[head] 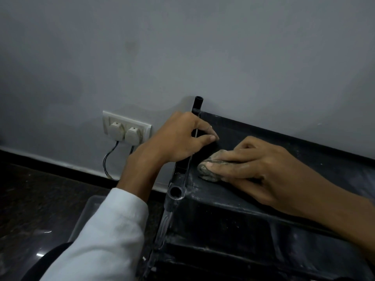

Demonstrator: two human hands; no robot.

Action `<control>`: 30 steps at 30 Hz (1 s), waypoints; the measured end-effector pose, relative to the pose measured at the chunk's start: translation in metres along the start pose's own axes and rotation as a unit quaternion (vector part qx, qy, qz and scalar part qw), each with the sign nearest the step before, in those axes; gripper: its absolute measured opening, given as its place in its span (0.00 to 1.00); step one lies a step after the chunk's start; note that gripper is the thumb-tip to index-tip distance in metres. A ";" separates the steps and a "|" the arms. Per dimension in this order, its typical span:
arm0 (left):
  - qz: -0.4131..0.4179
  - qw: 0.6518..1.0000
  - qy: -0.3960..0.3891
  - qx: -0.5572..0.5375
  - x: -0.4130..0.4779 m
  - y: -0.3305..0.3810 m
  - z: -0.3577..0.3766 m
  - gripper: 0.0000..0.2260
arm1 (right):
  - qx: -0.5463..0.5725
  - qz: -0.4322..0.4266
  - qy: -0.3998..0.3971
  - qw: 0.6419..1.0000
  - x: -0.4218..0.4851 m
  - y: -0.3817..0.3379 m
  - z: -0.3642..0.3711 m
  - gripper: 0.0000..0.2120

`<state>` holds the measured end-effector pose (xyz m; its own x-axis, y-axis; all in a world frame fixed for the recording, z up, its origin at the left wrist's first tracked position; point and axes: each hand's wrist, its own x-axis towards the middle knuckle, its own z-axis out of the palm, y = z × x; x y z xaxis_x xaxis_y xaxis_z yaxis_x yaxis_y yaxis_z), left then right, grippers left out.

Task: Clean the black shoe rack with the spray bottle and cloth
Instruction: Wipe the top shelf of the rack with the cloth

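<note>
**Q:** Rack and cloth, location?

**A:** Black shoe rack (263, 220) stands against the wall, long axis running left to right. Cloth (209, 171) lies bunched on the top shelf at the left end, just beside the end rail (182, 167).

**Q:** Hands?

**A:** Right hand (257, 165) flat on the cloth, fingers nearly straight, pressing — no grip. Left hand (178, 138) curled over the end rail, apparently steadying. Judged: the remaining shelf lies rightward of the cloth — the stroke should follow that axis. Spray bottle not in view.

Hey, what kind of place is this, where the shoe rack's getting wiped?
Probably a room or hallway in a home: a black shoe rack stands against a painted wall, next to a wall socket with two plugs in it, on a dark polished floor.
</note>
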<state>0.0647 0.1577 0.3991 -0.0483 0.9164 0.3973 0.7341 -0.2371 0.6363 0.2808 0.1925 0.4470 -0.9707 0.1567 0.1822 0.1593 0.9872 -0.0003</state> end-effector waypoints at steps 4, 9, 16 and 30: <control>0.015 0.999 -0.048 0.010 0.001 -0.002 -0.001 0.08 | 0.017 -0.012 0.002 1.000 0.005 -0.005 0.006 0.15; 0.024 0.992 -0.119 0.030 0.003 0.000 0.002 0.12 | 0.038 -0.046 0.007 0.998 -0.008 0.002 -0.004 0.14; 0.009 0.986 -0.158 0.047 0.006 -0.001 0.002 0.16 | 0.040 -0.008 0.030 0.999 0.003 -0.006 0.005 0.13; 0.008 0.987 -0.156 0.032 0.008 -0.002 0.005 0.15 | 0.089 0.012 -0.032 0.995 0.008 -0.011 0.004 0.09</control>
<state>0.0660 0.1672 0.3972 0.1677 0.9697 0.1777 0.7751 -0.2410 0.5840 0.2711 0.1833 0.4449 -0.9772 0.1767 0.1179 0.1540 0.9716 -0.1795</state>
